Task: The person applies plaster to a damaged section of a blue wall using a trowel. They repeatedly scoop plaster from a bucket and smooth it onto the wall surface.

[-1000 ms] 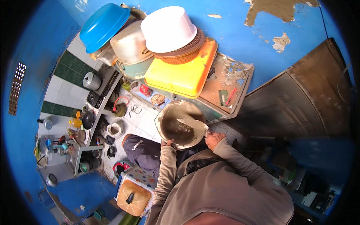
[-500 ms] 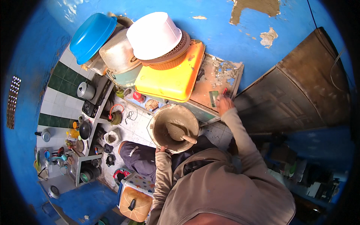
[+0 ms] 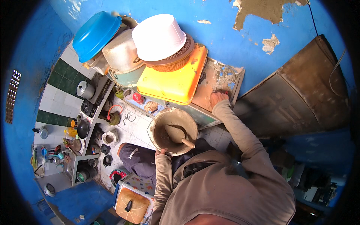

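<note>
My left hand point(image 3: 161, 151) grips the near-left rim of a mortar-crusted bucket point(image 3: 152, 125) held by my lap. A trowel point(image 3: 188, 143) rests inside the bucket, its blade on wet grey mortar and its wooden handle toward me. With its fingers curled, my right hand point(image 3: 218, 98) is down on the worn top of a low cabinet point(image 3: 204, 92). What lies under those fingers is hidden. A small red item point(image 3: 226, 92) shows just beside them.
An orange-yellow lid point(image 3: 165, 88) fills the cabinet's left part, under a brown basket point(image 3: 170, 66) and a white tub point(image 3: 157, 37). A blue basin point(image 3: 95, 35) leans over pots at the left. A brown door panel point(image 3: 288, 93) stands at right. Behind my left knee is a cooler box point(image 3: 131, 204).
My right hand has moved slightly left and come down over the spot where a small green flat item lay, which is now hidden. My left hand stays on the bucket.
</note>
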`<state>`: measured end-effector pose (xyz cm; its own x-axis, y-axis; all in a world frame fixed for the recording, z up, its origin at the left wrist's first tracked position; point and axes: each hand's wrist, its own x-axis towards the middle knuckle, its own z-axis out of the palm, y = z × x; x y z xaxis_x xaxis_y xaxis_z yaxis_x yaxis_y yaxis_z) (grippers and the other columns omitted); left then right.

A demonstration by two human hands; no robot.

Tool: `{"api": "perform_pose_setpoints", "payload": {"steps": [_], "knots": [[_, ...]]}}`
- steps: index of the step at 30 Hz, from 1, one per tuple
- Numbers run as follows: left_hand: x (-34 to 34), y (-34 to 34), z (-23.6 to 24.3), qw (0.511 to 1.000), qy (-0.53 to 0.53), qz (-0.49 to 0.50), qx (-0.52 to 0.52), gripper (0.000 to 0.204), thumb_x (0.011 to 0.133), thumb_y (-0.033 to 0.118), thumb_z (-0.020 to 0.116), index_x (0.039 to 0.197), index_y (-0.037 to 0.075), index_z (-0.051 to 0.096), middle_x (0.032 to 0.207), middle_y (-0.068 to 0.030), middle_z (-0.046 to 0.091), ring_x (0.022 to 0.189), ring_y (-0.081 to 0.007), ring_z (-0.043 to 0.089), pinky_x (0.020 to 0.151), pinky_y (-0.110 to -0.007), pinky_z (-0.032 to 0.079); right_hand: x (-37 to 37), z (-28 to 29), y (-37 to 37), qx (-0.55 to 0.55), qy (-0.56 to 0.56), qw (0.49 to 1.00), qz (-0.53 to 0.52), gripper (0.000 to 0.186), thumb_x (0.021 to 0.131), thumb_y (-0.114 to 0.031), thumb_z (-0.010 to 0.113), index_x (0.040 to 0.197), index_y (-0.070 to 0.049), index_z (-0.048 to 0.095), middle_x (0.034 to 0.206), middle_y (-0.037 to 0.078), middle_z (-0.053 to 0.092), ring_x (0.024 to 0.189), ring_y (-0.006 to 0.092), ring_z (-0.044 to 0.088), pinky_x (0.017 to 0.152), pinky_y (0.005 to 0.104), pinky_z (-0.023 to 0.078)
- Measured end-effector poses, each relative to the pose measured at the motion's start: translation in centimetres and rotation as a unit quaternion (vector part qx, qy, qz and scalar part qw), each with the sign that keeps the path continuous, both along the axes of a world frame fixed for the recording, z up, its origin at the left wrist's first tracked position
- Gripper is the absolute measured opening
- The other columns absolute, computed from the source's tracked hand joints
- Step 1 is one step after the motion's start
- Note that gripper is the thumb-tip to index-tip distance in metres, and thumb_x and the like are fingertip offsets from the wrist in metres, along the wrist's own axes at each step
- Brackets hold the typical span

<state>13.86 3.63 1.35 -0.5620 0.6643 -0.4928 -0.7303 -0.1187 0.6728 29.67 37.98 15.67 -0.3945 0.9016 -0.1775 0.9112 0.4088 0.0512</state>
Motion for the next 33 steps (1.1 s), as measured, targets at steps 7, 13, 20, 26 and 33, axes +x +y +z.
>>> {"api": "perform_pose_setpoints", "payload": {"steps": [7, 13, 20, 26, 33], "knots": [[0.2, -1.3, -2.1, 0.999, 0.017, 0.003, 0.048, 0.051, 0.082, 0.007, 0.059, 0.129, 0.006, 0.039, 0.101, -0.0054, 0.058, 0.079, -0.0172, 0.059, 0.069, -0.032, 0.053, 3.2, 0.4, 11.9, 0.087, 0.107, 0.979, -0.152, 0.031, 0.091, -0.021, 0.032, 0.109, 0.0, 0.048, 0.099, 0.023, 0.061, 0.087, 0.0403, 0.061, 0.077, 0.0452, 0.049], [1.2, -1.1, 0.2, 0.999, 0.019, 0.042, -0.022, 0.043, 0.079, 0.009, 0.058, 0.121, 0.008, 0.047, 0.09, -0.002, 0.058, 0.067, -0.014, 0.054, 0.06, -0.028, 0.05, 7.4, -2.0, 23.5, 0.034, 0.099, 0.987, -0.12, 0.026, 0.088, -0.018, 0.044, 0.107, -0.017, 0.061, 0.111, 0.013, 0.059, 0.1, 0.033, 0.057, 0.086, 0.0421, 0.046], [1.5, -2.3, -1.2, 0.998, 0.033, 0.027, -0.049, 0.042, 0.082, 0.007, 0.051, 0.124, 0.011, 0.046, 0.092, -0.0011, 0.058, 0.068, -0.0129, 0.054, 0.055, -0.029, 0.052, 6.8, -1.7, 23.5, -0.029, 0.17, 0.975, -0.142, 0.024, 0.084, -0.014, 0.051, 0.105, -0.019, 0.063, 0.11, 0.012, 0.059, 0.098, 0.0316, 0.058, 0.083, 0.0413, 0.047], [1.1, -2.0, -0.4, 1.0, 0.0, 0.009, -0.005, 0.048, 0.082, 0.009, 0.057, 0.128, 0.01, 0.042, 0.1, -0.0035, 0.058, 0.079, -0.0162, 0.058, 0.066, -0.032, 0.053, 5.6, -0.3, 18.5, 0.042, -0.144, 0.989, 0.018, 0.029, 0.08, -0.01, 0.054, 0.107, -0.016, 0.061, 0.101, 0.014, 0.062, 0.094, 0.0317, 0.06, 0.079, 0.0414, 0.049], [1.7, -1.4, 1.2, 0.999, -0.028, 0.033, -0.016, 0.05, 0.083, 0.009, 0.059, 0.13, 0.011, 0.041, 0.101, -0.0033, 0.058, 0.082, -0.016, 0.058, 0.064, -0.032, 0.054, 5.7, -1.8, 15.4, 0.034, -0.044, 0.992, 0.11, 0.033, 0.08, -0.005, 0.051, 0.112, -0.009, 0.056, 0.111, 0.011, 0.058, 0.098, 0.0309, 0.058, 0.08, 0.0425, 0.048]]}}
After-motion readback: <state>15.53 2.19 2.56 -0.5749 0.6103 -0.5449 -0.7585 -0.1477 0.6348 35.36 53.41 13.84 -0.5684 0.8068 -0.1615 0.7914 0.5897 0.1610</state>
